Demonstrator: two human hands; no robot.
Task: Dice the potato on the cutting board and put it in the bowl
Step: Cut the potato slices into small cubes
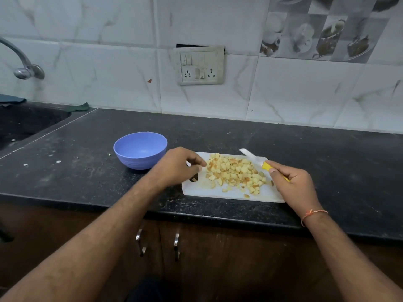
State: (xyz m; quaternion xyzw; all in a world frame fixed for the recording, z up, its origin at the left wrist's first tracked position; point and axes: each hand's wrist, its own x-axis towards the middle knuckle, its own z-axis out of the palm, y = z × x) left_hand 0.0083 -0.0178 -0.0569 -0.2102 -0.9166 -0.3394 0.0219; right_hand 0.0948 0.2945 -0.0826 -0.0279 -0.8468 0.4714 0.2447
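A heap of diced potato [235, 172] lies on the white cutting board [231, 194] on the dark counter. An empty blue bowl [140, 150] stands just left of the board. My right hand [292, 182] grips the yellow handle of a knife [254, 158], whose white blade points up and left over the board's far edge. My left hand [178, 165] hovers over the board's left end beside the heap, fingers loosely curled, with nothing visible in them.
A sink [24, 125] and tap [24, 66] are at the far left. A switch-and-socket plate [199, 65] sits on the tiled wall behind. The counter's front edge [196, 214] runs just below the board, above cupboard doors with handles [176, 245].
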